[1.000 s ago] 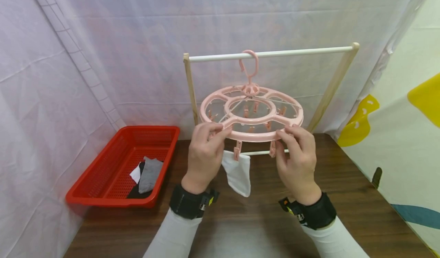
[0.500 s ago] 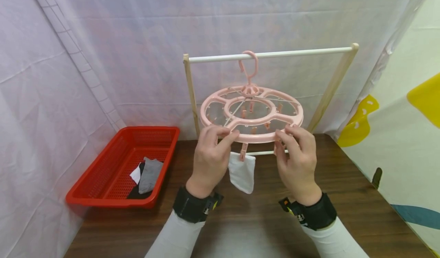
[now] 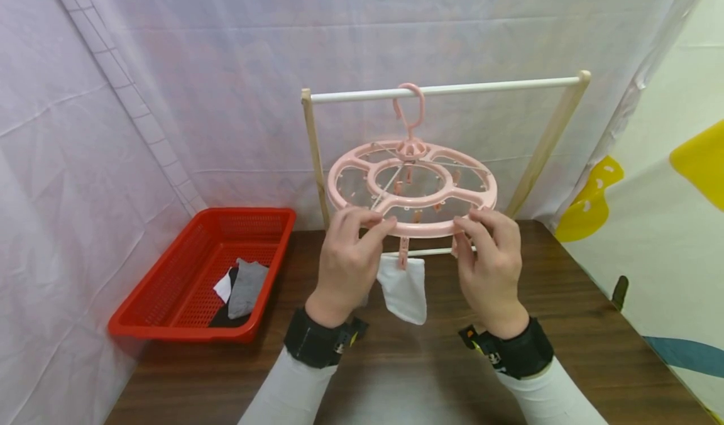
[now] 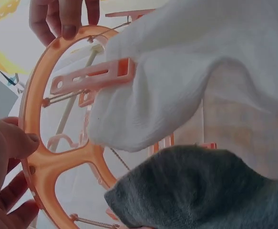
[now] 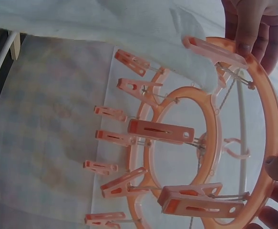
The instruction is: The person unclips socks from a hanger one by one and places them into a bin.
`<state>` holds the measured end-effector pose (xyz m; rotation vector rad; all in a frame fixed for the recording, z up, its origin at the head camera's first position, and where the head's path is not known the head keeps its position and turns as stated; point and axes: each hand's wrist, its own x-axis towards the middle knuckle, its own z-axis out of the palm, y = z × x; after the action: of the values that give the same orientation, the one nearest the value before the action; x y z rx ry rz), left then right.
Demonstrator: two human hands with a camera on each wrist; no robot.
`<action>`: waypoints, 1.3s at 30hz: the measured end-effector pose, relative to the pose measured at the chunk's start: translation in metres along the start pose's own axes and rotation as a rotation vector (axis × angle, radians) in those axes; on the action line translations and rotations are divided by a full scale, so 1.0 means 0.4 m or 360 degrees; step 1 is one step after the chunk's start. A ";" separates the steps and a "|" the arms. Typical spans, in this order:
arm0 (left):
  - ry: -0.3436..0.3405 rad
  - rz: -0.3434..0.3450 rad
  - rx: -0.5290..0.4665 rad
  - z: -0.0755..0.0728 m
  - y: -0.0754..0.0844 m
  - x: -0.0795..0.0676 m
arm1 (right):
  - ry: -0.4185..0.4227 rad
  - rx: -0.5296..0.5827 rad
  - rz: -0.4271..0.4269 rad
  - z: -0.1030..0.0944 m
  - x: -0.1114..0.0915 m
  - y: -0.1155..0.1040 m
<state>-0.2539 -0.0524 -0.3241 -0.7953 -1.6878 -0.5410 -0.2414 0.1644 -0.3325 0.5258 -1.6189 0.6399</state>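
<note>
A pink round clip hanger (image 3: 424,230) hangs by its hook from a white rod. At its front left, my left hand (image 3: 347,261) pinches the outer ring between thumb and fingers. My right hand (image 3: 491,261) grips the same ring at the front right. Between the hands dangles a white sock (image 3: 408,294), held by a pink clothespin (image 3: 403,253). The left wrist view also shows a dark grey sock (image 4: 186,186) hanging close by, mostly hidden behind my left hand in the head view. Several pink pegs (image 5: 160,131) below the ring hold nothing.
The white rod (image 3: 498,87) spans a frame with wooden posts (image 3: 551,139). On the left of the brown table (image 3: 430,375) sits a red basket (image 3: 170,334) containing a grey cloth item (image 3: 247,290), with white and black pieces beside it. White curtains surround the back and left.
My left hand has shifted a little right with the ring. The hanger has turned slightly, and the white sock with its peg has swung rightward. My right hand has stayed nearly still.
</note>
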 end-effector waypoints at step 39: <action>0.0034 -0.0333 -0.0500 0.023 0.011 -0.172 | -0.0058 0.0021 0.0099 0.003 -0.016 0.028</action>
<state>-0.2476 -0.0584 -0.3932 -0.8352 -1.6984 -0.9743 -0.2487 0.1719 -0.3400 0.5010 -1.6716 0.6909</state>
